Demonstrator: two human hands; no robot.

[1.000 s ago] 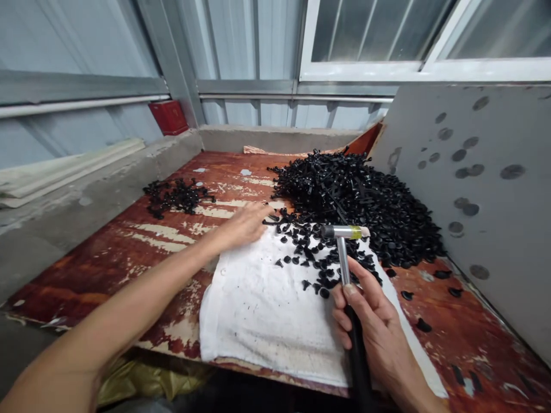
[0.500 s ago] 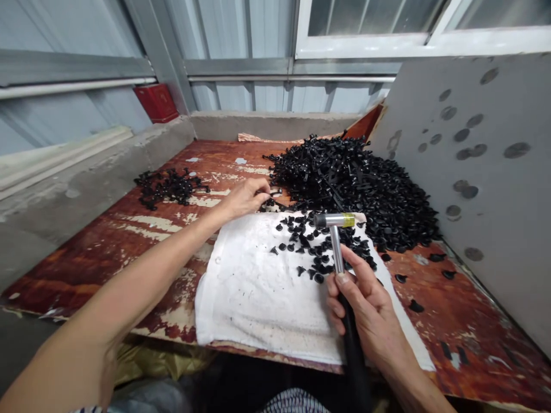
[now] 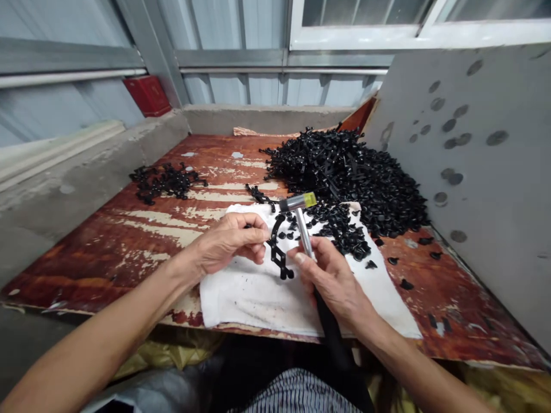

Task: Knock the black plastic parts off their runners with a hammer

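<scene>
Between the fingers of my left hand [image 3: 235,240] is a black jointed plastic piece [image 3: 276,252], hanging over the white cloth [image 3: 258,298]. My right hand [image 3: 331,269] is wrapped round a small hammer [image 3: 303,229] with a metal neck, a black handle and a head that is black at one end and yellow at the other. The hammer head is upright, just right of the black piece. Small black round parts [image 3: 350,235] lie scattered on the upper right of the cloth. Another black jointed piece [image 3: 258,195] rests at the cloth's back edge.
A large heap of black parts [image 3: 344,172] covers the back right of the worn red-brown table [image 3: 142,246]. A smaller black pile [image 3: 166,182] lies at the back left. A grey spotted panel [image 3: 482,172] stands along the right, and a red box [image 3: 147,96] sits in the far corner.
My left hand has come back toward me from the heap's edge, now with the black jointed piece in it. My right hand has moved left with the hammer, closer to my left hand.
</scene>
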